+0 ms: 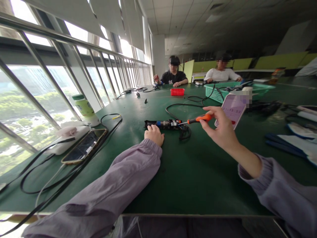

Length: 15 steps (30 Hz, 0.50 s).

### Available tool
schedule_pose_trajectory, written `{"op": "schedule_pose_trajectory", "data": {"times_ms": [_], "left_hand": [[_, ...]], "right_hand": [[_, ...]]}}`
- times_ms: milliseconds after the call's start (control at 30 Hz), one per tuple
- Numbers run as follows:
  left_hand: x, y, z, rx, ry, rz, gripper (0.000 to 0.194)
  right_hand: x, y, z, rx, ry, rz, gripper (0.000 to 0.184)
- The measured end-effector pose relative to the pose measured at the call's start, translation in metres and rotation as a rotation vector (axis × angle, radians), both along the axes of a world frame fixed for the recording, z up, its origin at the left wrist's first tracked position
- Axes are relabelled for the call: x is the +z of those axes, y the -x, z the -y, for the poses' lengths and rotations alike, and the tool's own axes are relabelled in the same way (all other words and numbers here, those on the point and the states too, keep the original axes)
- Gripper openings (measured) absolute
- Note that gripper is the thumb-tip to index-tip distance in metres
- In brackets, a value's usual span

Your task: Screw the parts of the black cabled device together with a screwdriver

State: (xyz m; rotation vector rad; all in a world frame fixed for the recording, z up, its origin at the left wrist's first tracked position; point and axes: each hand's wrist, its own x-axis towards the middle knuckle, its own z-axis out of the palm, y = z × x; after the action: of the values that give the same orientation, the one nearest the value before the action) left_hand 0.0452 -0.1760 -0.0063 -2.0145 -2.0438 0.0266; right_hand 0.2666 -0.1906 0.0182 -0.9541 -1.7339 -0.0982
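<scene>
A black cylindrical device [162, 125] with a blue band and exposed metal parts lies sideways on the green table, a dark cord at its right end. My left hand [153, 135] rests over its left part, fingers curled on the casing and holding it against the tabletop. Between the thumb and fingers of my right hand [220, 127] is a screwdriver [200, 119] with an orange and black handle. Its thin shaft points left, and the tip meets the device's right end or lies very close to it; the exact contact is too small to tell.
Behind my right hand stands a phone [234, 110]; beyond it are green baskets [214, 94]. A red tray [177, 92] sits further back. To the left are a phone [85, 147], cables and a bottle [85, 109]. Gloves [292, 143] lie right. Two people sit across.
</scene>
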Motion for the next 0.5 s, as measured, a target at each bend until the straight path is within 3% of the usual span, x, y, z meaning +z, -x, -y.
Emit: {"op": "schedule_pose_trajectory", "data": {"times_ms": [133,333,500], "left_hand": [[-0.0005,-0.0002,-0.0005,0.004,-0.003,0.005,0.056],[-0.0005,-0.0001,-0.0010,0.001,-0.003,-0.001,0.056],[0.0001,-0.0007,-0.0003,0.004,-0.006,0.009,0.056]], "right_hand": [[-0.0011,-0.0011,0.0009,-0.013,0.159,0.051,0.017],[0.0000,0.0003,0.0004,0.009,-0.008,-0.014,0.031],[0.0009,0.0006,0.0030,-0.018,0.145,0.072,0.013]]}}
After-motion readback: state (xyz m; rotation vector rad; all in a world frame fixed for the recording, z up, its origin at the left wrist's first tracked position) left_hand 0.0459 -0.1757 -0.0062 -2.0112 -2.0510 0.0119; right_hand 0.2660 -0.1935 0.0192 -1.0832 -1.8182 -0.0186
